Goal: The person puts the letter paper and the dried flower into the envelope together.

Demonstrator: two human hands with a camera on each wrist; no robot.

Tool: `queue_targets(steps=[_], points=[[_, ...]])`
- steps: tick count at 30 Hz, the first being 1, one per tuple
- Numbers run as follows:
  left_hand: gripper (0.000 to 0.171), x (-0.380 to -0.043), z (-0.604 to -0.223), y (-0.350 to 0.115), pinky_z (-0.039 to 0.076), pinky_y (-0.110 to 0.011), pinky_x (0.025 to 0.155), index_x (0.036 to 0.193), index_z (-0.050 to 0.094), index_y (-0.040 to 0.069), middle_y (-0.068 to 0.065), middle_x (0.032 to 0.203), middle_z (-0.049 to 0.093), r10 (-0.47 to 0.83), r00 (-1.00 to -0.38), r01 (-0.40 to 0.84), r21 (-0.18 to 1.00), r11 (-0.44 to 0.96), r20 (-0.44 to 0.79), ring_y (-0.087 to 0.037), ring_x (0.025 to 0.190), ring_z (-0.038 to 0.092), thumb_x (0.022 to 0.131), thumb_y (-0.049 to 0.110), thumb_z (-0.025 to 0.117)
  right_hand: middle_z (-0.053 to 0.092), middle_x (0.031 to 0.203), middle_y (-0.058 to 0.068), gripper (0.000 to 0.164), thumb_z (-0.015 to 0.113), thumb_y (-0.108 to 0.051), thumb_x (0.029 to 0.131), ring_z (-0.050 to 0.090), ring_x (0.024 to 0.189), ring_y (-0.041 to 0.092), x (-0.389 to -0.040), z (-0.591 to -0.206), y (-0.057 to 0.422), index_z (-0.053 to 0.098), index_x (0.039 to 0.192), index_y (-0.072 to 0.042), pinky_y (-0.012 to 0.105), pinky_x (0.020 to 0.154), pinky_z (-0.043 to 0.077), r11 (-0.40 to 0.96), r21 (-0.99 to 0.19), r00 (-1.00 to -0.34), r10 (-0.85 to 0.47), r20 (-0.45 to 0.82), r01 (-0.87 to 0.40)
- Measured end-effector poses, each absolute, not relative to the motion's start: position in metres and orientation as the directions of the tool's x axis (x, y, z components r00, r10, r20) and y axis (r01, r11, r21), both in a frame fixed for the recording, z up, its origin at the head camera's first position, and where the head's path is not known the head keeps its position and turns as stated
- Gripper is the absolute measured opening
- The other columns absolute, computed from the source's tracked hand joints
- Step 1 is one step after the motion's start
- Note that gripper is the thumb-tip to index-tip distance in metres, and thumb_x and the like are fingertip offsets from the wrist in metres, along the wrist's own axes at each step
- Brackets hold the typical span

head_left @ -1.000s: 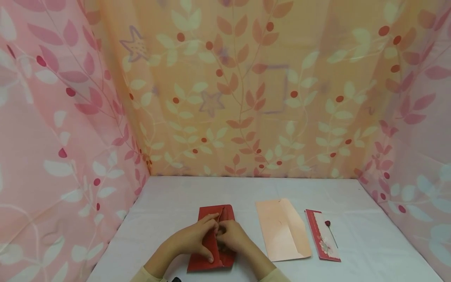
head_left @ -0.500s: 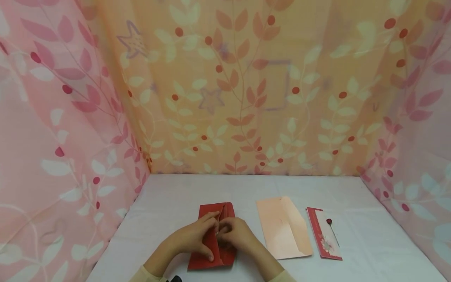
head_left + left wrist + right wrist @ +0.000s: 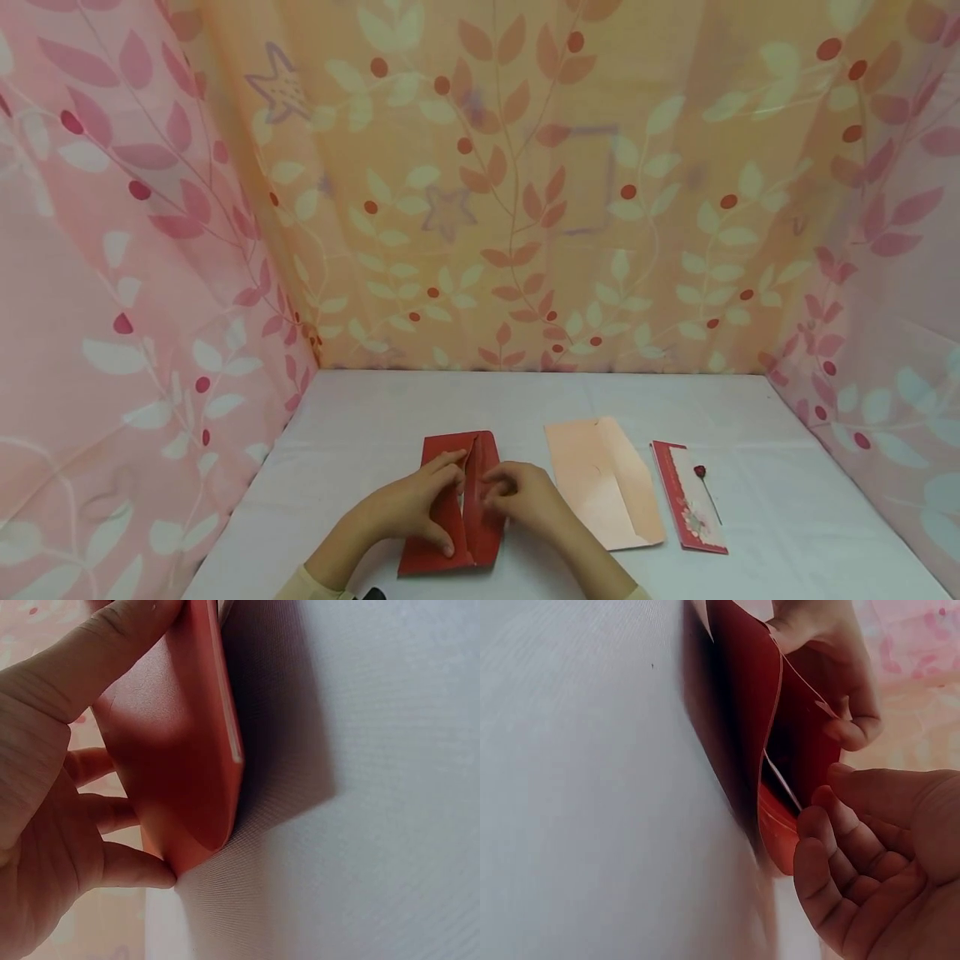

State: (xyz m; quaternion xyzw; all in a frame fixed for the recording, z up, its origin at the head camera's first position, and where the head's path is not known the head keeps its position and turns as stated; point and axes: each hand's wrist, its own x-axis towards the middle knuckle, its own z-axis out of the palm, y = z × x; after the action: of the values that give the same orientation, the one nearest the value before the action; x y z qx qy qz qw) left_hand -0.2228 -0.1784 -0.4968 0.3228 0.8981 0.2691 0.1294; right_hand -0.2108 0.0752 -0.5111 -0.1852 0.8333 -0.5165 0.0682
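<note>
A red envelope (image 3: pixel 483 533) lies on the white tabletop, its flap turned to the right and its mouth spread apart. My left hand (image 3: pixel 412 504) grips its left part, thumb on the near side and fingers toward the top; the left wrist view shows the thumb (image 3: pixel 97 649) and fingers around the red paper. Inside the mouth, the right wrist view shows the thin white edge of a sheet or card (image 3: pixel 781 778). Over the flap is my right hand (image 3: pixel 525 500), its fingers loosely bent beside the mouth, with nothing visible between thumb and fingertips.
To the right lies a peach envelope (image 3: pixel 592 492) with its flap side up. Beyond it is a red and white floral card (image 3: pixel 678 475), with a small dark red rose on a thin stem (image 3: pixel 701 472) on it. Patterned curtains (image 3: pixel 480 250) enclose the table at the back and sides.
My right hand has drawn back rightward out of the envelope's mouth to over the flap, exposing a white sliver inside. The left hand keeps its grip in the same place.
</note>
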Motion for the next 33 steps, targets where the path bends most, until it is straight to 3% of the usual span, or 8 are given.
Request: queue_targets(steps=[5,12,19,28,33], points=[[0.066,-0.22,-0.495,-0.178,0.052,-0.042,0.103,0.113,0.053,0.034,0.003,0.168,0.026,0.637,-0.767,0.492,0.569,0.659,-0.074,-0.032,0.154,0.026,0.065,0.054,0.094,0.07,0.081,-0.005,0.029,0.075,-0.008,0.085,0.065,0.069,0.009,-0.208,-0.509,0.082,0.072,0.114,-0.005,0.028,0.055,0.054,0.415,-0.876,-0.924,-0.373,0.082,-0.245],[0.065,-0.218,-0.494,-0.176,0.055,-0.041,0.098,0.115,0.055,0.036,0.003,0.168,0.026,0.628,-0.773,0.482,0.56,0.674,-0.09,-0.036,0.155,0.022,0.065,0.051,0.094,0.07,0.08,-0.01,0.027,0.08,-0.013,0.085,0.064,0.074,0.004,-0.205,-0.509,0.092,0.074,0.111,-0.009,0.023,0.065,0.051,0.468,-0.835,-0.927,-0.353,0.123,-0.289],[0.065,-0.217,-0.493,-0.175,0.057,-0.043,0.095,0.117,0.056,0.039,0.002,0.168,0.027,0.628,-0.772,0.485,0.549,0.681,-0.096,-0.039,0.156,0.02,0.066,0.05,0.094,0.07,0.08,-0.01,0.026,0.08,-0.014,0.086,0.064,0.074,0.006,-0.197,-0.501,0.107,0.073,0.11,-0.009,0.024,0.063,0.051,0.462,-0.847,-0.936,-0.333,0.111,-0.265],[0.066,-0.216,-0.496,-0.174,0.055,-0.054,0.095,0.119,0.058,0.048,0.007,0.168,0.026,0.604,-0.786,0.474,0.5,0.725,-0.131,-0.037,0.156,0.019,0.064,0.056,0.092,0.069,0.08,-0.01,0.025,0.08,-0.016,0.087,0.065,0.077,0.006,-0.19,-0.495,0.124,0.072,0.11,-0.01,0.022,0.067,0.052,0.478,-0.831,-0.938,-0.32,0.136,-0.284],[0.068,-0.216,-0.498,-0.171,0.054,-0.054,0.095,0.122,0.057,0.051,0.009,0.168,0.026,0.604,-0.785,0.484,0.476,0.734,-0.134,-0.035,0.157,0.02,0.064,0.058,0.092,0.069,0.08,-0.014,0.023,0.08,-0.017,0.088,0.064,0.076,0.003,-0.187,-0.497,0.132,0.073,0.109,-0.012,0.022,0.067,0.052,0.5,-0.81,-0.935,-0.314,0.162,-0.308]])
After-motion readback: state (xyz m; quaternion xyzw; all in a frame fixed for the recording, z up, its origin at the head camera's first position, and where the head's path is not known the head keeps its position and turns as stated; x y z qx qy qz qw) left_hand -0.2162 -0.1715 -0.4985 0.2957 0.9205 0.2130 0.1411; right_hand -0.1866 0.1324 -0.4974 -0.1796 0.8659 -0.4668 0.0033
